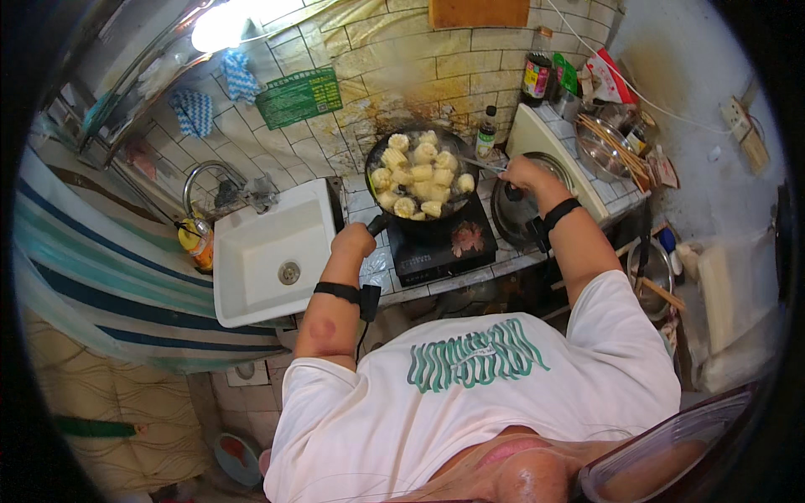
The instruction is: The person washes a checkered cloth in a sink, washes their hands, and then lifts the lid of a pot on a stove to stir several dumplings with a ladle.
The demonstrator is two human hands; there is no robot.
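A dark wok [371, 157] filled with pieces of corn on the cob [422, 173] in liquid sits over a black induction cooker [434, 248]. My left hand [353, 241] is closed around the wok's black handle [377, 224], at the near left of the pan. In my right hand [527, 173] is a metal utensil [481, 163], whose far end reaches into the right side of the wok; corn and liquid hide its tip. Just below that hand, a glass pot lid [512, 217] with a dark knob lies on the tiled counter.
A white sink [277, 251] with a curved faucet [210, 166] adjoins on the left. Behind the wok, a sauce bottle [485, 133] stands by the wall. On the raised tiled ledge at right are a steel bowl [600, 151], chopsticks [613, 148] and a larger dark bottle [536, 69].
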